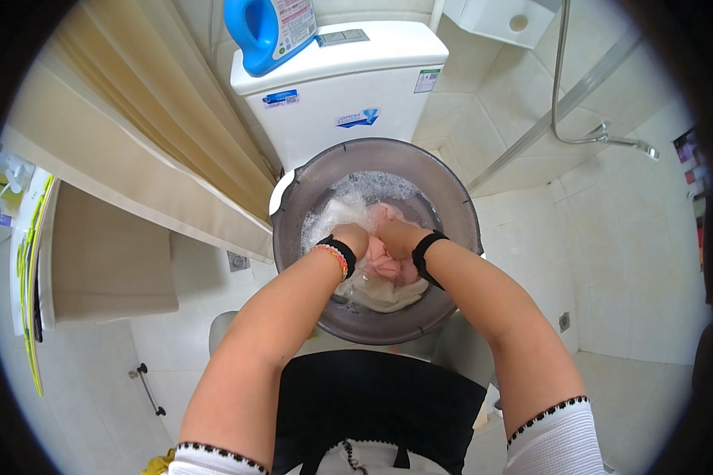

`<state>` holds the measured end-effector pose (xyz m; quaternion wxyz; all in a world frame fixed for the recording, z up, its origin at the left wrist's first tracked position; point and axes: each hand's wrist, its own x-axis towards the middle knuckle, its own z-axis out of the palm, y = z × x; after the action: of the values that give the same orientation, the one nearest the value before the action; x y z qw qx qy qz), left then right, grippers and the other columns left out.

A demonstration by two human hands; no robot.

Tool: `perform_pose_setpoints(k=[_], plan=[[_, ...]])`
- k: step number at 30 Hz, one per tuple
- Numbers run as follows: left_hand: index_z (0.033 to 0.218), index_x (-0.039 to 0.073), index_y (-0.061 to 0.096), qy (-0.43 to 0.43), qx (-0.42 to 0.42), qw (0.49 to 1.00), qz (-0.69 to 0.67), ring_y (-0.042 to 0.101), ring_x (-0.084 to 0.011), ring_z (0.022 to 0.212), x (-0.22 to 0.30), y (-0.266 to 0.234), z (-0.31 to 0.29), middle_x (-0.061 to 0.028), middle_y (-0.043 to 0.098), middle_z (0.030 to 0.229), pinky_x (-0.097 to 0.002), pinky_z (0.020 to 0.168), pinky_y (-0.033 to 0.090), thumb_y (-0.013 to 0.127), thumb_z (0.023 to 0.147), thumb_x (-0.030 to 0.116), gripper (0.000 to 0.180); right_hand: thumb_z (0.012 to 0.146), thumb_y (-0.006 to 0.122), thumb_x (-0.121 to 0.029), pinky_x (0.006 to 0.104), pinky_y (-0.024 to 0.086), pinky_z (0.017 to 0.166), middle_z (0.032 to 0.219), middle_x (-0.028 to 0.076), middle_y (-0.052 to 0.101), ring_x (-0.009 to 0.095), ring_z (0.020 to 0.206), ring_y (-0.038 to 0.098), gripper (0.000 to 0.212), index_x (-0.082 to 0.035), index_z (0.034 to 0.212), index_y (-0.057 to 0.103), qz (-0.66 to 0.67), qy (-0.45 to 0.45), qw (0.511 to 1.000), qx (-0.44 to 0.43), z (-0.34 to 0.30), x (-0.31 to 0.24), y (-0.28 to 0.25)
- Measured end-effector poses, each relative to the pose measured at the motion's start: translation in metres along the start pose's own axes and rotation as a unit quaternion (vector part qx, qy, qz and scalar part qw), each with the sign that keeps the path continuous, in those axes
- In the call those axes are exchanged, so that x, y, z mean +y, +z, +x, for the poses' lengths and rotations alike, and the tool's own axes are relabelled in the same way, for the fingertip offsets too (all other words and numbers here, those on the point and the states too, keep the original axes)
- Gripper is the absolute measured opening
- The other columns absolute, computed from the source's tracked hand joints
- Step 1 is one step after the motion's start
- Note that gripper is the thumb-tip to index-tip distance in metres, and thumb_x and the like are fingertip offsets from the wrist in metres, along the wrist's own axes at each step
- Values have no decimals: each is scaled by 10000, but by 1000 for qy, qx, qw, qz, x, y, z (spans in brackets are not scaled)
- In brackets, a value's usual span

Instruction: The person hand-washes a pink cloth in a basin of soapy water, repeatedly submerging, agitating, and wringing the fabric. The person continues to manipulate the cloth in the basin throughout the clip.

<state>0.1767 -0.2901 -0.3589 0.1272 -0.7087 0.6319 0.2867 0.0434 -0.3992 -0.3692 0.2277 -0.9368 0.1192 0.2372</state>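
Note:
A grey-brown round basin [451, 198] holds sudsy water with wet laundry in it. Both my hands are down in the basin, close together, at a bunched pink cloth [384, 263]. My left hand [354, 239] is closed at the cloth's left side, a black band and a beaded bracelet on its wrist. On the right, my right hand [400, 237] is closed on the same cloth, with a black band round the wrist. Most fingertips are hidden by cloth and suds. A whitish cloth [384, 296] lies in the water nearer me.
Beyond the basin stands a white toilet tank [341, 79], bearing a blue detergent jug [265, 36]. A beige curtain [158, 103] hangs at the left, beside a brownish cabinet [111, 253]. A shower hose and metal tap [610, 136] are on the right wall.

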Motion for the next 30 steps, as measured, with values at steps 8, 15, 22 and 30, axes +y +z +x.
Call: perform_pose_setpoints(k=[8, 15, 22, 30], plan=[[1134, -37, 658, -19, 56, 991, -117, 660, -384, 1045, -15, -30, -10, -229, 658, 1175, -439, 884, 535, 616, 871, 198, 355, 698, 720, -123, 443, 523, 794, 997, 243, 674, 388, 918, 657, 394, 4, 1055, 609, 250, 62, 959, 115, -23, -4, -29], [1099, -43, 659, -69, 75, 970, -222, 716, -337, 811, 1, -94, -72, -229, 681, 1101, -408, 698, 582, 572, 888, 160, 306, 699, 685, -151, 438, 513, 792, 957, 251, 669, 432, 923, 629, 301, 8, 952, 647, 155, 24, 943, 293, -65, -18, -61], [1160, 25, 670, -85, 108, 982, -128, 635, -349, 1111, 20, -115, -115, -213, 653, 1197, -432, 928, 507, 558, 889, 338, 429, 720, 733, -250, 435, 486, 895, 1065, 263, 627, 428, 1026, 591, 450, 3, 1073, 618, 166, 28, 938, 304, -105, -39, -80], [1204, 20, 639, -1, -76, 992, -105, 653, -369, 1059, 17, -72, -108, -227, 659, 1175, -435, 896, 502, 568, 880, 450, 543, 634, 817, -369, 470, 400, 1035, 1339, 269, 435, 451, 1220, 461, 946, -111, 1446, 409, 31, 29, 991, 127, -123, -75, -50]])
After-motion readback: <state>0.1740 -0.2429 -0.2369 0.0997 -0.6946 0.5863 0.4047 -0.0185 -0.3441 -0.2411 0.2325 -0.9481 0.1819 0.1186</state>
